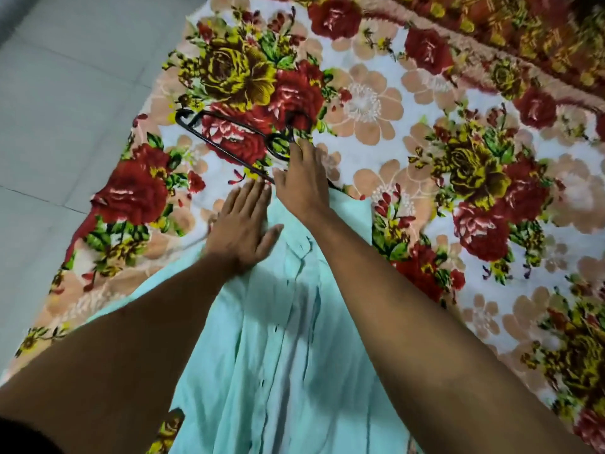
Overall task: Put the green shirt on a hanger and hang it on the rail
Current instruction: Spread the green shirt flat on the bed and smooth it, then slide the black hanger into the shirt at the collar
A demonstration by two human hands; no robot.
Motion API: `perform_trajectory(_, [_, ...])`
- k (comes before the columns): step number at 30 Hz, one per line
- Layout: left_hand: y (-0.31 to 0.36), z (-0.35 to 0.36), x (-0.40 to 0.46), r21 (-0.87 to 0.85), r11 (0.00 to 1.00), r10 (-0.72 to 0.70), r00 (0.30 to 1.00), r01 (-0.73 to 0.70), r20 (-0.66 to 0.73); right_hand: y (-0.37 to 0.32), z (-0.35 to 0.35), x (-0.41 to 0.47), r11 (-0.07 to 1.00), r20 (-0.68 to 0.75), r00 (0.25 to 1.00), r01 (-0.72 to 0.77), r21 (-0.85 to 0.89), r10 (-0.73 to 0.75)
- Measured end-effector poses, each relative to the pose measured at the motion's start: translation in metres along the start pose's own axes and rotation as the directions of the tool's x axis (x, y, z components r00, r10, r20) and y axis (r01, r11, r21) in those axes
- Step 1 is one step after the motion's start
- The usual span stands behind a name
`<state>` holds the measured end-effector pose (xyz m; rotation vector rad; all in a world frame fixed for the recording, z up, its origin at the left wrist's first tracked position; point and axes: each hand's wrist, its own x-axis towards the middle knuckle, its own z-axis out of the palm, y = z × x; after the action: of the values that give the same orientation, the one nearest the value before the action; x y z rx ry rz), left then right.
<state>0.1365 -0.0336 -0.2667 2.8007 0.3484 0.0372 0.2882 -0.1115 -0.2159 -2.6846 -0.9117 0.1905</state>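
Two bare forearms reach forward from the near edge of the view, over a pale green shirt (288, 355) that lies spread in soft folds on a flowered blanket (409, 152). The shirt runs from the near edge up the middle of the view, and its far end lies under both hands. The left hand (244, 229) rests flat on the far left part of the shirt, palm down, fingers straight and close together, thumb spread out to the right; the fingertips reach just past the cloth's far edge onto the blanket. The right hand (302, 178) lies just beyond and to the right of it, near the shirt's far edge, with its fingers stretched forward toward a black hanger (229, 139). Its fingertips touch the hanger near the hook end, and the thumb meets the hanger's lower bar; whether the fingers curl round the wire or only press on it cannot be told. The hanger lies flat on the blanket just beyond the shirt, stretching away to the left, its right end hidden under the right hand. The blanket is white with large red, yellow and peach flowers and green leaves, and has a red border at the far right. To the left, beyond the blanket's edge, is a pale tiled floor (59, 93).
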Motion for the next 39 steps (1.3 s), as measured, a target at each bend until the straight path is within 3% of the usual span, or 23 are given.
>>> perform_trajectory(5, [-0.003, 0.0, 0.002, 0.011, 1.0, -0.003, 1.0, 0.003, 0.014, 0.01, 0.013, 0.038, 0.997, 0.115, 0.993, 0.027, -0.071, -0.019])
perform_trajectory(12, [-0.001, 0.001, 0.003, 0.098, 0.995, -0.014, 0.999, 0.01, 0.034, 0.011, 0.005, 0.034, 0.972, 0.216, 0.956, 0.22, -0.086, -0.198])
perform_trajectory(16, [-0.001, 0.002, 0.003, 0.048, 0.999, -0.007, 1.0, 0.007, -0.004, -0.003, -0.002, 0.04, 0.981, 0.233, 0.959, 0.181, -0.064, -0.162])
perform_trajectory(24, [-0.002, 0.006, -0.002, 0.02, 1.0, 0.013, 0.999, -0.012, -0.04, -0.007, -0.051, 0.064, 0.957, -0.05, 0.958, 0.278, -0.085, -0.282])
perform_trajectory(29, [-0.001, 0.009, -0.003, 0.003, 1.0, 0.026, 0.997, -0.026, -0.079, 0.01, -0.07, 0.023, 0.894, -0.217, 0.868, 0.442, -0.074, -0.447])
perform_trajectory(32, [0.0, 0.008, -0.007, -0.02, 0.999, 0.032, 0.995, -0.034, -0.096, 0.018, -0.087, -0.012, 0.881, -0.304, 0.829, 0.462, -0.101, -0.469])
perform_trajectory(35, [0.007, -0.005, -0.008, -0.053, 0.997, 0.046, 0.99, -0.054, -0.13, 0.034, -0.102, -0.051, 0.908, -0.292, 0.861, 0.407, -0.1, -0.417])
perform_trajectory(39, [0.042, -0.012, -0.025, -0.063, 0.977, 0.179, 0.942, -0.205, -0.285, 0.062, -0.099, -0.113, 0.961, -0.189, 0.944, 0.253, -0.109, -0.27])
